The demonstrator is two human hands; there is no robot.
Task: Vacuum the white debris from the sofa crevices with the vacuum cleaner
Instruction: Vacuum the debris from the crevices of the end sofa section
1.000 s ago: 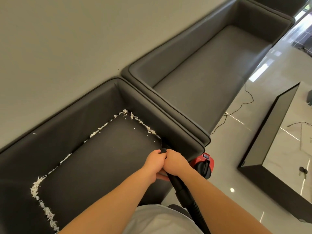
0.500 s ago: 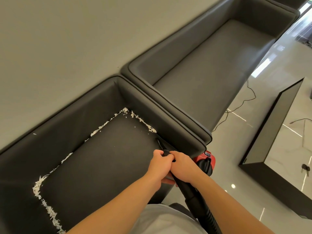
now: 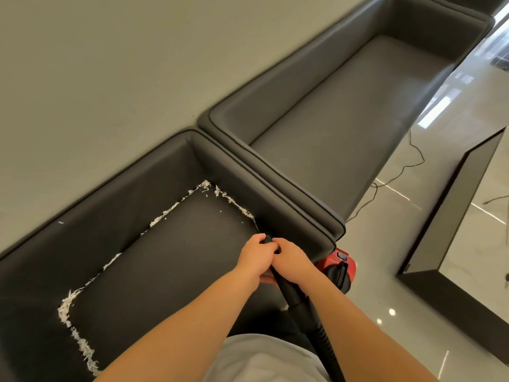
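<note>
A dark grey sofa seat has white debris lining its back crevice, its right crevice near the corner, and its left crevice. Both hands grip the black vacuum tube: my left hand and my right hand sit side by side near its tip. The nozzle tip pokes into the right crevice just below the debris there. The red vacuum cleaner body stands on the floor behind the sofa's right armrest.
A second, longer grey sofa adjoins on the right. A thin black cable runs over the glossy floor. A dark-framed low table stands at the right. A plain wall is behind the sofas.
Both hands and the nozzle have slid up along the right crevice toward the back corner; the debris strip there is shorter at its near end.
</note>
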